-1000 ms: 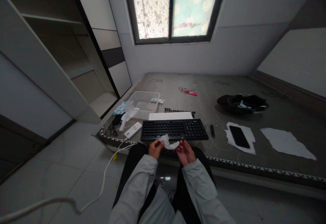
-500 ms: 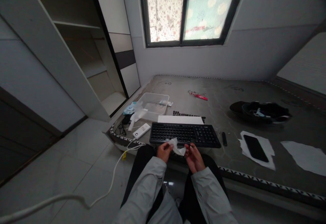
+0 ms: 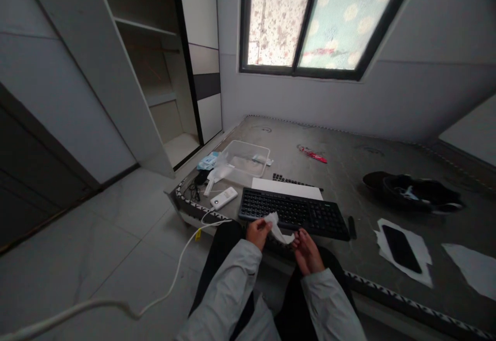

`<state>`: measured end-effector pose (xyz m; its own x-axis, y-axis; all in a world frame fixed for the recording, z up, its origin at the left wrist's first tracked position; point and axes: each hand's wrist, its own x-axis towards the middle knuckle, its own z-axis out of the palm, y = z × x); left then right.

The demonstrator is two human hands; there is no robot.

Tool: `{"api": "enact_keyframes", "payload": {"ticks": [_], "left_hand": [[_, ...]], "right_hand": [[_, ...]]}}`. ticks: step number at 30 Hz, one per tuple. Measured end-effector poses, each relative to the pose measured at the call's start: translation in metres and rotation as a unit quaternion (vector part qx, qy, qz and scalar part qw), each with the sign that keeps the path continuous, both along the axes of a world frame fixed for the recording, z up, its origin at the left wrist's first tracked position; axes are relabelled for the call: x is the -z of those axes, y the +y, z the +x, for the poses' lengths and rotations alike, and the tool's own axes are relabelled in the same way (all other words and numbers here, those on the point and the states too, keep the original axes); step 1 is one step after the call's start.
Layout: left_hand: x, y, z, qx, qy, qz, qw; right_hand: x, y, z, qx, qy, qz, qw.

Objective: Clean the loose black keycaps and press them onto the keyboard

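Observation:
A crumpled white tissue [image 3: 277, 231] stretches between my two hands, just in front of the keyboard. My left hand [image 3: 257, 233] pinches its upper left end. At the lower right end, the fingers of my right hand [image 3: 307, 252] are closed on the tissue, palm turned partly up. Behind the hands lies a black keyboard [image 3: 290, 209], its near edge partly covered by the tissue and my fingers. A white sheet or board [image 3: 284, 188] sits against its far side, with a row of loose black keycaps [image 3: 289, 180] beyond.
Left of the keyboard are a white power bank [image 3: 225, 198] with a cable [image 3: 180, 258] and a clear plastic box [image 3: 248, 151]. To the right lie a black strip [image 3: 352, 227], a phone [image 3: 402, 248] on paper, and a dark shoe [image 3: 411, 192]. A red item [image 3: 313, 154] lies farther back.
My hands have moved slightly apart and the tissue is drawn out longer between them. The whole view has shifted, so the scene sits farther right and tilted.

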<state>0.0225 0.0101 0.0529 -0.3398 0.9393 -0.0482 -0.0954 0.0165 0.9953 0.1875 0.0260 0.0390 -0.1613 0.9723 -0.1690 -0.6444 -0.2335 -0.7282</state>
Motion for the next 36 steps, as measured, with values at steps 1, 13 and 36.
{"api": "enact_keyframes", "payload": {"ticks": [1,13,36], "left_hand": [[0.002,0.0,-0.002,-0.004,0.002,-0.001,1.0],[-0.005,-0.006,-0.033,-0.073,-0.026,-0.026,0.997],[0.015,0.0,-0.045,-0.067,-0.054,-0.005,0.996]], "right_hand": [[-0.001,-0.001,-0.001,-0.005,-0.018,-0.001,1.0],[-0.03,0.007,-0.023,-0.074,-0.304,0.07,0.947],[-0.07,0.154,-0.125,-0.151,-0.726,0.3,0.6]]}}
